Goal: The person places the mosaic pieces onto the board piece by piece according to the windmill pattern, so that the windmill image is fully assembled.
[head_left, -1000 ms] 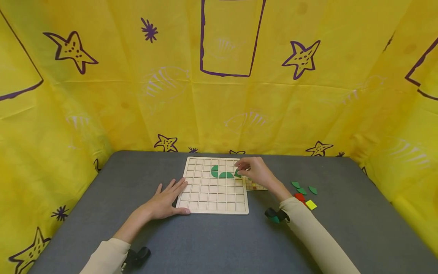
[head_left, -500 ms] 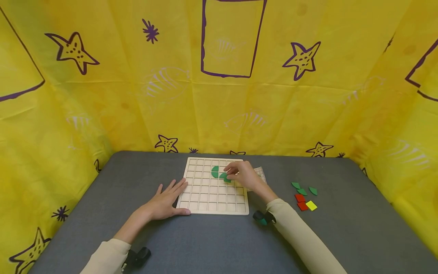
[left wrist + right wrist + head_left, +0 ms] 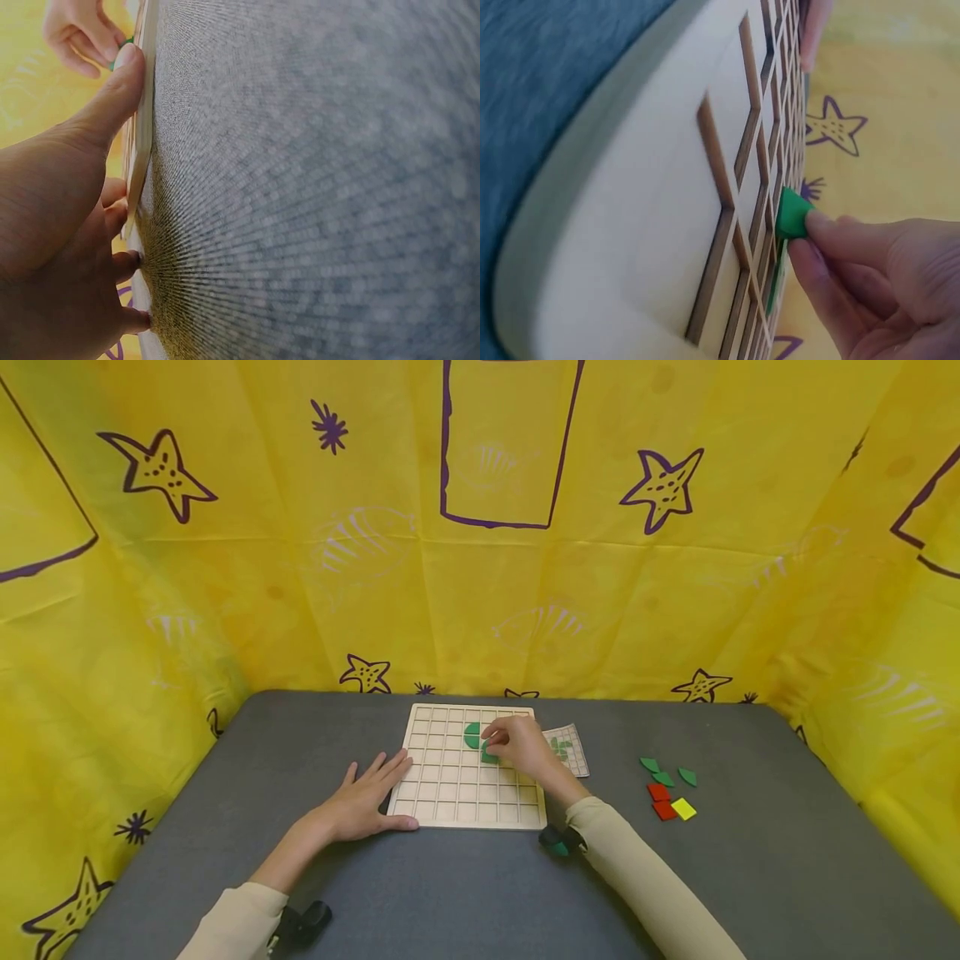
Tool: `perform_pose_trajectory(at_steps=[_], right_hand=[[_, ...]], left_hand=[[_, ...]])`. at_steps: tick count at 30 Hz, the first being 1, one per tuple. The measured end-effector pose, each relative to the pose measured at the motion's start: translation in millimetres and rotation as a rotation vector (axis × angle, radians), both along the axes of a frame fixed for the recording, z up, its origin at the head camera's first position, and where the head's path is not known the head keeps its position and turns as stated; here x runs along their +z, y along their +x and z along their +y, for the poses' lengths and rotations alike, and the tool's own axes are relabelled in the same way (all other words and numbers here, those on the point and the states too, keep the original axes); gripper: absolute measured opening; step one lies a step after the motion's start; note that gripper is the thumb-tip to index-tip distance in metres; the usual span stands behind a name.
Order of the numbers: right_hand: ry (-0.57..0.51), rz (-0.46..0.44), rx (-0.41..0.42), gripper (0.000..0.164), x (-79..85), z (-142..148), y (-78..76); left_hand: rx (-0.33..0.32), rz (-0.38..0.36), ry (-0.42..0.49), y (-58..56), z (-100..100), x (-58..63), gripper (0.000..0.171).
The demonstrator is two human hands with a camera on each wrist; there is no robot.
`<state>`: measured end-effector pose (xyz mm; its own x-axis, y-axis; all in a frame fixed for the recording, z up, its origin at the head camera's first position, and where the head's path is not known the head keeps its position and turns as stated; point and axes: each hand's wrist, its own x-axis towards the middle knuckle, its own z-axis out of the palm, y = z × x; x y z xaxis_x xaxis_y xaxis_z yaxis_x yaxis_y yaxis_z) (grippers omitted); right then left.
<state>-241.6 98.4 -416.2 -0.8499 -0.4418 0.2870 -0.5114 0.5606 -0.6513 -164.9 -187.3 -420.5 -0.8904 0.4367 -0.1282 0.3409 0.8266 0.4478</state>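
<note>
A desk (image 3: 480,893) with a gridded board (image 3: 467,793), the right hand (image 3: 521,748) above it.
The left hand (image 3: 363,800), fingers spread, touches the board's left edge; the right pinches a tilted green piece (image 3: 790,215), which points leftward from its fingertips.

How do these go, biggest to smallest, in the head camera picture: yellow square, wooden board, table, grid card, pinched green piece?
1. Table
2. Wooden board
3. Grid card, partly hidden
4. Yellow square and green piece: can't rank, because the right hand partly covers the green one.
</note>
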Motion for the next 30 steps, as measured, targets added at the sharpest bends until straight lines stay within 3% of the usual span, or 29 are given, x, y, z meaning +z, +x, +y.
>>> perform_pose_trajectory(at_steps=[5, 21, 30], right_hand=[[0.022, -0.053, -0.059, 0.011, -1.3, -4, 2.6], [0.082, -0.025, -0.101, 0.009, -3.3, -9, 6.3], [0.187, -0.027, -0.022, 0.014, 3.0, -10, 13.8]], left_hand=[[-0.001, -0.001, 0.007, 0.5, 1, 1.2, 0.101], [-0.012, 0.005, 0.007, 0.8, 1, 3.8, 0.1], [-0.01, 0.005, 0.009, 0.0, 0, 2.3, 0.101]])
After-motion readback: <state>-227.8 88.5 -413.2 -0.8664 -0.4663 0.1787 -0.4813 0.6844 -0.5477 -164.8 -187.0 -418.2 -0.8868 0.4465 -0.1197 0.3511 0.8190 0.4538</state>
